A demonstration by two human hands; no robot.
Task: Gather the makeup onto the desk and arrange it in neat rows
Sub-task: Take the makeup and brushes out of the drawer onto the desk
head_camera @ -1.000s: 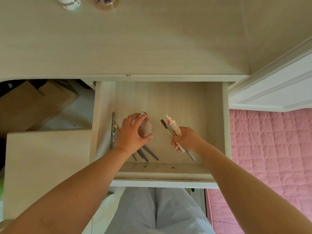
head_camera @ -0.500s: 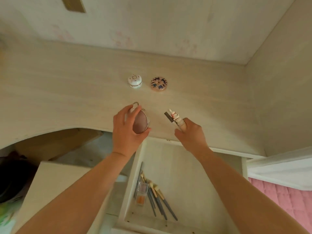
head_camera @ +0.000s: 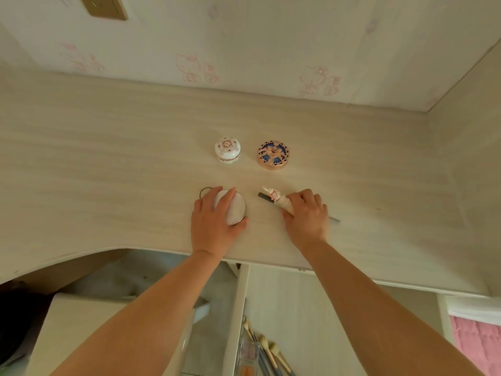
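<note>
My left hand (head_camera: 214, 223) grips a round pink compact (head_camera: 234, 210) with a small metal ring, set down on the pale wooden desk (head_camera: 108, 172). My right hand (head_camera: 307, 215) holds a cream tube with a white figure cap (head_camera: 279, 199) together with a grey pencil (head_camera: 264, 196), both lying low on the desk. Behind them stand a white floral pot (head_camera: 227, 150) and a blue-and-gold round compact (head_camera: 272, 153), side by side.
The open drawer (head_camera: 298, 308) below the desk edge holds several brushes and pencils (head_camera: 267, 351) along its left side. A pale cabinet top (head_camera: 89, 329) lies lower left. The wall and a side panel close off the desk's back and right. Pink bedding (head_camera: 477, 340) shows lower right.
Both hands have lifted out of the drawer and gone forward over the desk. The compact and the tube with pencil now lie on the desk surface in front of the two round pots.
</note>
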